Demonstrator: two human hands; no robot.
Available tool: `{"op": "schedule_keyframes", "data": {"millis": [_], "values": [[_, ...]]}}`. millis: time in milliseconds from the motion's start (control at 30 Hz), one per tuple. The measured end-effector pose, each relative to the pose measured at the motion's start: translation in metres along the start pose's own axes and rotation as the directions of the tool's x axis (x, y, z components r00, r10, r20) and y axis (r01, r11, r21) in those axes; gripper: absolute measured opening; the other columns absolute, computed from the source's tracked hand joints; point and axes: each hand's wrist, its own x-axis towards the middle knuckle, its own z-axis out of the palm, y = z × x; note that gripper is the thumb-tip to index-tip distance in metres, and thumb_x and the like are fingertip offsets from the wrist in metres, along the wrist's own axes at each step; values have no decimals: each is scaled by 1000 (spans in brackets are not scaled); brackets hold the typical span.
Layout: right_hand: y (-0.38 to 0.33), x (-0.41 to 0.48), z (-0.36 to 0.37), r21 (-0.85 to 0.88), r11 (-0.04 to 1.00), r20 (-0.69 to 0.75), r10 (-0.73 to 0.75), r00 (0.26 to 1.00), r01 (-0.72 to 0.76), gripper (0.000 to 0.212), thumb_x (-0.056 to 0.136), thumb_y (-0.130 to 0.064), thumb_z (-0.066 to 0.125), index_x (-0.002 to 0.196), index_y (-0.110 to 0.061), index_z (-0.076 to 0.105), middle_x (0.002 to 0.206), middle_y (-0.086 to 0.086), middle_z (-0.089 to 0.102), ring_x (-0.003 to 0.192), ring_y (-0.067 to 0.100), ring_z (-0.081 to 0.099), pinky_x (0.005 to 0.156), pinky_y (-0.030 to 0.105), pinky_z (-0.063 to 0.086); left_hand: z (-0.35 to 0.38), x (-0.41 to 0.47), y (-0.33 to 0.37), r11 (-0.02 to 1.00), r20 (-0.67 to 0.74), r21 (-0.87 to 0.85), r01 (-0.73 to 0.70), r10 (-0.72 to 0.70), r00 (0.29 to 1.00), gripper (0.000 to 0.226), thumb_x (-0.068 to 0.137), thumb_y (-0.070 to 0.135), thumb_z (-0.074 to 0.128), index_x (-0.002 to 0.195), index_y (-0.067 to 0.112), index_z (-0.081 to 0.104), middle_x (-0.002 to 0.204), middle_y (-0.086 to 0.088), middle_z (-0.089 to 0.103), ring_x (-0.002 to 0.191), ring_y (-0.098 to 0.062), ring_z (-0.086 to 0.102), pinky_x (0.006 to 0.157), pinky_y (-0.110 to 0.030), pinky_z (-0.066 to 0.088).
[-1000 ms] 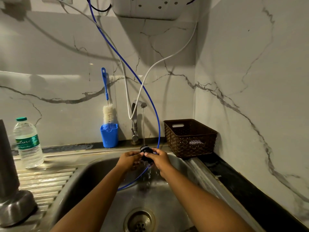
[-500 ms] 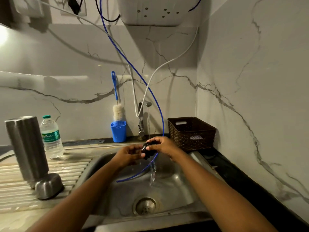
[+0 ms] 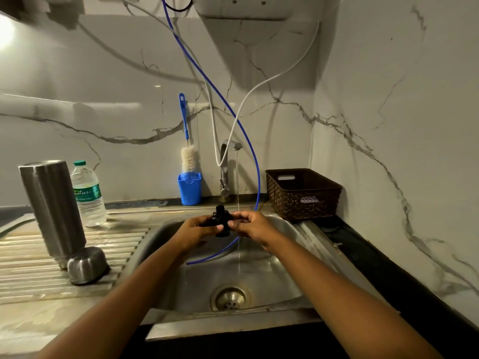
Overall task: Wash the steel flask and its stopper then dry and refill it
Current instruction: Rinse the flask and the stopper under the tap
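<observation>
Overhead, marble walls (image 3: 388, 112); steel sink (image 3: 259, 275)

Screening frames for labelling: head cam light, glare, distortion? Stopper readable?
Head view: dim overall; a blown-out glare patch at upper left; wide-angle bending toward the edges; the black stopper, pinched between the left hand and the right hand, reads as a dark shape with little detail.

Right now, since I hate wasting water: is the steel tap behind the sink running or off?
Running: a thin stream of water falls from the spout of the steel tap down into the steel sink.
</observation>
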Motion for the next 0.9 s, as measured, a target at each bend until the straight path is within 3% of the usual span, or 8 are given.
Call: {"op": "schedule_keyframes", "data": {"millis": [100, 233, 367, 433, 533, 700, 833, 900], "values": [[-8, -1, 2, -15, 998, -24, -58, 998, 57, 39, 88, -16, 63, 126, -12, 55, 107, 2, 64, 98, 11, 58, 75, 17, 47, -7, 0, 5, 997, 30, 56, -54, 52, 998, 11, 89, 24, 61, 99, 30, 63, 100, 3, 68, 101, -16, 59, 79, -26, 45], [-14, -1, -2, 43, 987, -2, -157, 988, 157, 49, 86, -13, 65, 132, -12, 51, 118, 1, 60, 109, 11, 57, 93, 23, 48, -13, -2, 16, 985, 38, -44, -164, 166, 985, 14, 90, 20, 58, 100, 28, 64, 91, 7, 73, 91, -6, 64, 82, -21, 48], [12, -3, 5, -176, 984, 85, -13, 996, 28, 47, 86, -11, 65, 131, -8, 51, 122, 8, 61, 111, 16, 57, 102, 35, 44, -8, -1, -11, 968, 61, 249, -40, 26, 998, 22, 86, 21, 65, 108, 18, 66, 100, -1, 70, 95, -15, 63, 97, -38, 47], [8, -2, 7, -172, 983, 40, -64, 997, 70, 47, 87, -11, 64, 132, -9, 50, 124, 8, 60, 115, 18, 56, 101, 32, 44, -6, -2, -7, 981, -16, 193, -37, 40, 999, 25, 85, 21, 66, 110, 18, 66, 96, 0, 70, 92, -15, 63, 90, -35, 50], [-7, -1, 10, -92, 970, -132, -236, 963, 225, 51, 87, -15, 65, 135, -12, 47, 121, -2, 57, 111, 10, 55, 93, 23, 47, -7, -2, 10, 979, -122, -68, -194, 184, 975, 30, 86, 15, 65, 115, 21, 62, 97, 6, 71, 90, -6, 67, 73, -18, 52], [15, -8, 21, -258, 966, 4, -21, 1000, 21, 49, 87, -10, 63, 133, -10, 48, 128, 9, 57, 119, 21, 53, 94, 24, 42, 3, -8, -11, 951, -20, 308, 10, -4, 1000, 17, 91, 17, 60, 108, 15, 64, 98, -8, 69, 92, -22, 64, 80, -33, 53], [3, -4, 16, -161, 968, -167, -220, 961, 193, 49, 87, -11, 64, 134, -11, 48, 127, 4, 54, 114, 11, 51, 92, 21, 43, -1, -6, -2, 988, -135, 55, -143, 149, 980, 25, 90, 21, 62, 114, 26, 60, 99, 4, 69, 91, -14, 64, 77, -27, 53], [7, -8, 19, -217, 972, -65, -112, 992, 95, 46, 87, -11, 63, 131, -9, 50, 126, 7, 57, 116, 17, 53, 96, 26, 44, 0, -6, -8, 988, -63, 151, -40, 50, 997, 22, 89, 20, 62, 111, 21, 63, 100, -2, 69, 96, -19, 65, 82, -33, 54]]}}
